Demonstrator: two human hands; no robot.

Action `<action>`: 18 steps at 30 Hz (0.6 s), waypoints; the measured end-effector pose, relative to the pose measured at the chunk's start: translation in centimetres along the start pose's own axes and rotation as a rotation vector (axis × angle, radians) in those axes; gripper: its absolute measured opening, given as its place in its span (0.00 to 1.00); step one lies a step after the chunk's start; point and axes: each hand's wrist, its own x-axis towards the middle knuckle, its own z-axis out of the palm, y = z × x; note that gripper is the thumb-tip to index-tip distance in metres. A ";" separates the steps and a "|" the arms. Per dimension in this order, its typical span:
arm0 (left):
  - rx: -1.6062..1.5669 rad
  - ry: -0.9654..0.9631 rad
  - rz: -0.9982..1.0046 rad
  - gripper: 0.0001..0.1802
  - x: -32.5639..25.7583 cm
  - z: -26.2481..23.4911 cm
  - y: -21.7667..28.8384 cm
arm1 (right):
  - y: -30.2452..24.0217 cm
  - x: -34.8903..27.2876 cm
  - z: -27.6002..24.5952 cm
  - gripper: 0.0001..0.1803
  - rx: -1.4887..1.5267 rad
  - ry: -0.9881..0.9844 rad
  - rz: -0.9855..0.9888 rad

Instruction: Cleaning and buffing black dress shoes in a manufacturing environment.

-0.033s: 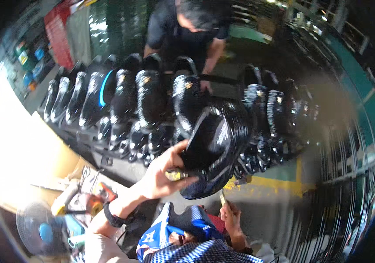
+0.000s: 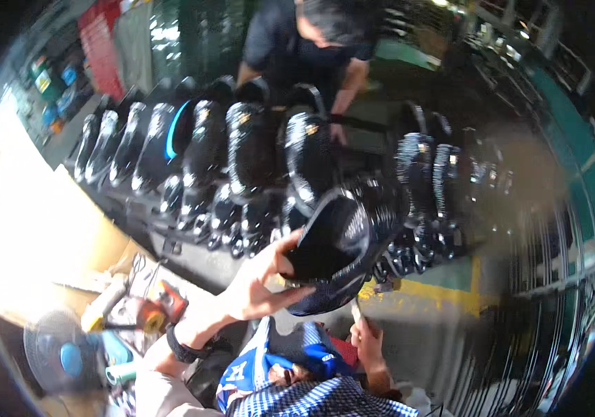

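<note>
My left hand (image 2: 259, 281) is closed on a glossy black shoe (image 2: 375, 215) by the rim of its opening, thumb and fingers on either side. The shoe is tilted, so its dark inside faces me. Below it, my right hand (image 2: 368, 340) is closed around a thin pale-tipped stick (image 2: 356, 310), perhaps a brush. The tip of the stick meets the shoe's lower edge in the picture; whether it touches, I cannot tell. A rack with glossy black shoes (image 2: 247, 146) in rows stands just beyond my hands.
Across the rack a person in a dark shirt (image 2: 270, 42) leans forward, one hand near the shoes. At left are a fan (image 2: 61, 358), a tape dispenser (image 2: 151, 316) and a brightly lit board (image 2: 68, 229). A blue curved strip (image 2: 174, 132) shows among the shoes.
The rack of shoes and the other person sit slightly further right in the picture. The stick in my right hand has come nearer the shoe's lower edge. My left hand keeps its hold.
</note>
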 end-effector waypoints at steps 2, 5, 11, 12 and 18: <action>0.085 0.015 -0.075 0.17 -3.2 -0.4 1.1 | 0.9 1.2 0.3 0.19 0.124 -0.069 0.152; 0.188 0.082 -0.185 0.18 -9.5 -0.4 0.2 | 0.2 1.7 2.6 0.14 0.246 -0.109 0.251; 0.460 0.246 -0.283 0.16 -18.7 0.1 0.3 | -0.1 1.9 6.5 0.16 0.179 -0.379 0.154; 0.551 0.261 -0.263 0.15 -19.8 0.2 0.2 | -0.1 2.1 7.2 0.14 0.136 -0.413 0.139; 0.391 0.464 -0.532 0.13 -26.5 0.1 0.0 | 0.5 2.7 10.4 0.10 0.131 -0.431 0.200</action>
